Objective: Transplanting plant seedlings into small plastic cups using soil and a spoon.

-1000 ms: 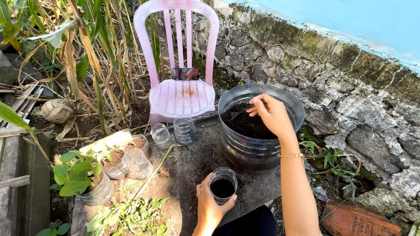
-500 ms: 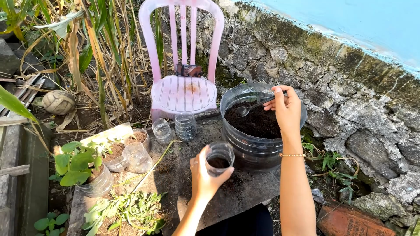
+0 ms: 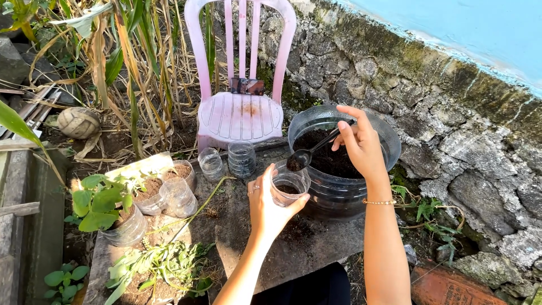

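My left hand point(image 3: 269, 204) grips a small clear plastic cup point(image 3: 289, 184) with some dark soil in its bottom, held up beside the big clear tub. In my right hand point(image 3: 358, 141) is a dark spoon point(image 3: 307, 153) heaped with soil, its bowl just above the cup's rim. The clear plastic tub point(image 3: 379, 134) holds a mound of dark soil point(image 3: 333, 161) and stands on the dark slab point(image 3: 257, 226).
Two clear cups point(image 3: 227, 161) stand behind on the slab. To the left are soil-filled cups point(image 3: 166, 191) and a leafy seedling point(image 3: 101, 203). A pink plastic chair point(image 3: 240, 107) carries a phone point(image 3: 247, 86). A stone wall point(image 3: 451, 124) runs along the right; cut greens point(image 3: 164, 265) lie near.
My left hand has lifted the cup from the slab up to the tub. My right hand has scooped soil and brought the loaded spoon out over the cup.
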